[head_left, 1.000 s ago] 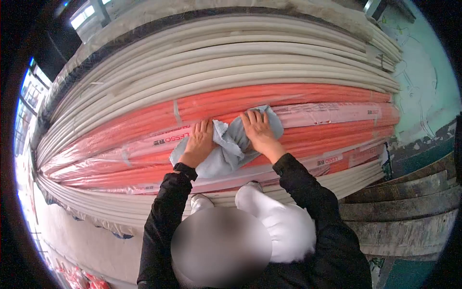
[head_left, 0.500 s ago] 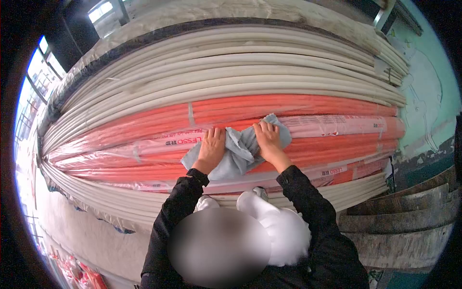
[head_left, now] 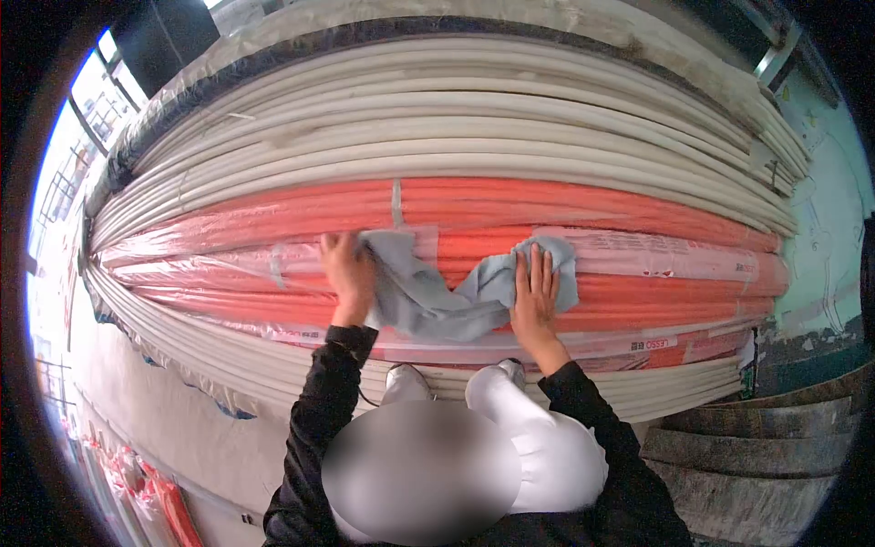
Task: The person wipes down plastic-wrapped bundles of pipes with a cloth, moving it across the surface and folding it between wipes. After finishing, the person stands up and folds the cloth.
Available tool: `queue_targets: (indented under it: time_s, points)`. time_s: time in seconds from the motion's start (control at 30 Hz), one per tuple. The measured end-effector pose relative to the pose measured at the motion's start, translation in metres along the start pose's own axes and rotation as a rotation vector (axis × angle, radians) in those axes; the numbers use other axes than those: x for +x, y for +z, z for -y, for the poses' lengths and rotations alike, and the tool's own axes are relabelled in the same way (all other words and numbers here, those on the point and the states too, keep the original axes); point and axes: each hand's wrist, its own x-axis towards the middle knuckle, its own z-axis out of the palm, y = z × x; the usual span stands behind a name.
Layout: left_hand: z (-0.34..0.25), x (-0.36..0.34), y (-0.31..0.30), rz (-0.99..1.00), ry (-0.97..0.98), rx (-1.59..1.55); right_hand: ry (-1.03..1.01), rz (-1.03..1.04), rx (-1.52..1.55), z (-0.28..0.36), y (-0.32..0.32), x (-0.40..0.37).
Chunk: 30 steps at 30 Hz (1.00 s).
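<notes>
A crumpled grey-blue cloth [head_left: 428, 301] lies across bundles of orange pipes [head_left: 638, 299] in clear plastic wrap. My left hand [head_left: 349, 276], a little blurred, has its fingers curled at the cloth's left end and grips it. At the other end, my right hand [head_left: 536, 299] rests flat on the cloth with the fingers stretched out and slightly apart. Between the two hands the cloth sags toward me in folds.
Long white pipes [head_left: 456, 128] are stacked beyond the orange bundles, and more white pipes [head_left: 602, 390] run along the near side. Dark, worn boards [head_left: 756, 456] lie at the lower right. Red-wrapped items [head_left: 150, 497] sit at the lower left, and a pale green wall [head_left: 829, 255] stands at right.
My hands have moved apart, the left one leftward and the right one slightly right and down. The cloth, bunched between them before, is stretched wider. The view has shifted a little.
</notes>
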Motion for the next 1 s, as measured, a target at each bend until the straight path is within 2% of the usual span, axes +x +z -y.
queue_targets:
  time_s: [0.03,0.13,0.23,0.33,0.37,0.4,0.47,0.5,0.57,0.6,0.63,0.7,0.8,0.97,1.0]
  points:
    - [0.025,0.006,0.004,-0.031,-0.033,-0.076,0.001,0.008,0.011,0.006,-0.008,0.008]
    - [0.025,0.018,-0.017,-0.028,-0.506,-0.377,-0.041,0.042,-0.001,0.018,-0.021,0.039]
    - [0.029,0.02,-0.01,-0.288,-0.578,-0.686,-0.069,0.095,0.019,0.023,-0.021,0.069]
    - [0.039,0.008,0.005,-0.145,-0.331,-0.617,-0.06,0.079,0.045,0.025,-0.017,0.09]
    - [0.043,0.003,0.011,0.007,-0.187,-0.57,-0.039,0.082,0.072,0.026,-0.017,0.093]
    - [0.038,-0.001,0.009,0.12,-0.062,-0.23,-0.017,0.087,0.1,0.028,-0.017,0.094]
    - [0.009,-0.017,0.002,0.08,0.349,0.228,-0.052,-0.079,0.185,0.029,-0.016,0.085]
    - [0.005,-0.02,0.0,0.114,0.328,0.256,-0.07,-0.167,0.223,0.029,-0.015,0.08]
    - [0.002,-0.024,-0.004,0.187,0.287,0.31,-0.052,-0.219,0.15,0.019,0.001,0.066]
    - [0.003,-0.027,-0.004,0.139,0.255,0.281,-0.04,-0.241,0.114,0.013,0.008,0.055]
    - [0.008,-0.029,-0.002,0.091,0.222,0.251,-0.005,-0.181,0.151,0.006,0.006,0.044]
    - [0.015,-0.031,-0.004,0.036,0.191,0.242,-0.01,-0.194,0.07,-0.003,0.001,0.023]
    - [0.023,-0.029,-0.011,0.169,0.156,0.415,0.003,-0.197,0.064,-0.007,-0.005,0.006]
    - [0.018,-0.024,-0.004,0.093,0.352,0.493,0.002,-0.21,0.002,0.009,-0.013,0.017]
    - [0.018,-0.021,-0.002,0.14,0.367,0.457,-0.017,-0.197,0.009,0.011,-0.014,0.025]
